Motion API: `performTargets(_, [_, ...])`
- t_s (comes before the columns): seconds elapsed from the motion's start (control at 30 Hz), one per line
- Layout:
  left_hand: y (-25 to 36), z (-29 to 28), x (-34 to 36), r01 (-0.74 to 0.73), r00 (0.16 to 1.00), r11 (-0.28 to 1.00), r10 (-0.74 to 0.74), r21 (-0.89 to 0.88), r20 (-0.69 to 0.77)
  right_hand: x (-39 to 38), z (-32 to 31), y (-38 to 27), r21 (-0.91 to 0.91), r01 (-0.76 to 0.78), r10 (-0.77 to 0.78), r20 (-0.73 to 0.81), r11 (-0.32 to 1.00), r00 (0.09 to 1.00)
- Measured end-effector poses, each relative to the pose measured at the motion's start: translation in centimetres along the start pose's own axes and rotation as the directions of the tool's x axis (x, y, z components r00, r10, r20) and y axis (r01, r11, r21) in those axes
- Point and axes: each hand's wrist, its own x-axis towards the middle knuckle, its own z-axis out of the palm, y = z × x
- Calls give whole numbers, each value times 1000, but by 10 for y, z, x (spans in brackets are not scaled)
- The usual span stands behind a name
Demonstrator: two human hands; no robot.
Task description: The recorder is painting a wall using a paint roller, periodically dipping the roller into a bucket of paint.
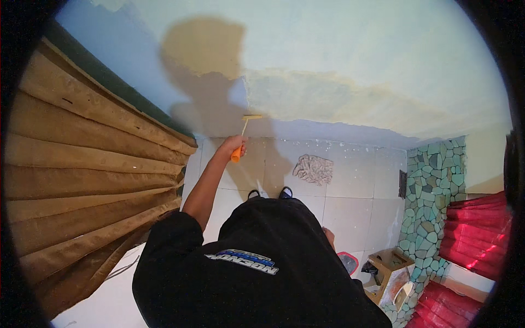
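Head: left hand (234, 146), roller (252, 116) near paint edge (295, 120).

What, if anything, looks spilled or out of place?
White specks dot the floor tiles near the wall, possibly paint drips. A crumpled cloth lies loose there. The wall's yellowish coat ends raggedly above a bluish strip, looking patchy.

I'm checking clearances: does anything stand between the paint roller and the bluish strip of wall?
Nothing visible does: the left hand holds the paint roller at the bluish strip; the crumpled cloth lies on the floor.
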Motion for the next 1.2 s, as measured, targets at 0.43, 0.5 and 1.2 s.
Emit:
performTargets(0.43, [-14, -16, -46, -77, 994, 995, 72, -65, -79, -6, 15, -1, -449, 248, -241, 73, 858, 968])
performTargets(0.5, [-24, -19, -11, -50, 999, 998, 50, -38, -23, -24, 2, -47, -471, 300, -303, 74, 829, 950])
performTargets(1.2, [-8, 7, -108, -101, 994, 995, 101, -16, 42, -46, 49, 63, -681, 219, -191, 117, 699, 975])
